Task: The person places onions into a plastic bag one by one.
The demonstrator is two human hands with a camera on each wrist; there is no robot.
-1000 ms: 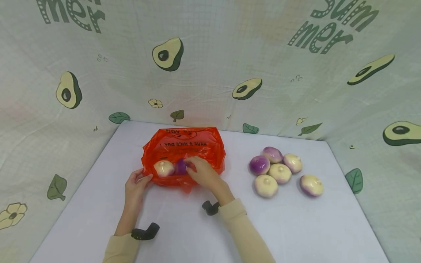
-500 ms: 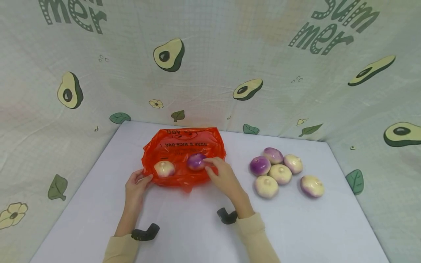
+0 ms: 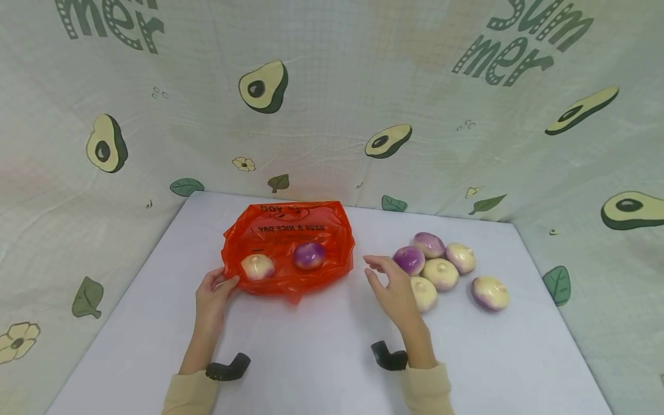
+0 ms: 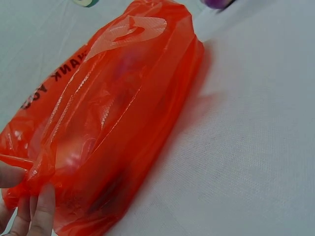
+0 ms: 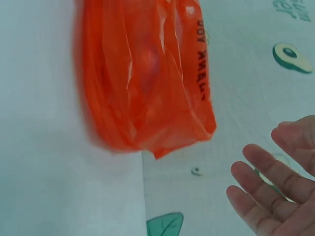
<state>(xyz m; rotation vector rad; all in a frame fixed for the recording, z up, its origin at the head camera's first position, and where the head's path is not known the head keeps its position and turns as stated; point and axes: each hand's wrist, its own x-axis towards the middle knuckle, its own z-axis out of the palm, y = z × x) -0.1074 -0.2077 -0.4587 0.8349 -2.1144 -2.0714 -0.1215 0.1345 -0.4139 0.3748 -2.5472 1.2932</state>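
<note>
A red plastic bag (image 3: 324, 280) lies with its mouth spread open on the left half of the table. Inside it rest a cream turnip (image 3: 257, 267) and, to the right and apart from it, a purple turnip (image 3: 309, 255). My left hand (image 3: 212, 297) pinches the bag's left rim between thumb and fingers, as the left wrist view also shows on the bag's film (image 4: 142, 108). Between the bag and the loose turnips, my right hand (image 3: 395, 291) hovers with relaxed, spread fingers and nothing in them. It partly covers a cream turnip (image 3: 426, 294).
Right of my right hand, several turnips cluster, among them a purple one (image 3: 409, 260) and a cream one (image 3: 441, 274). Another turnip (image 3: 490, 293) lies apart, farther right. A patterned cloth (image 3: 321, 104) hangs behind the white table (image 3: 301, 357).
My right hand has let go of the purple turnip inside the bag, then moved right, out of the bag and towards the loose turnips. My left hand has stayed on the bag's rim.
</note>
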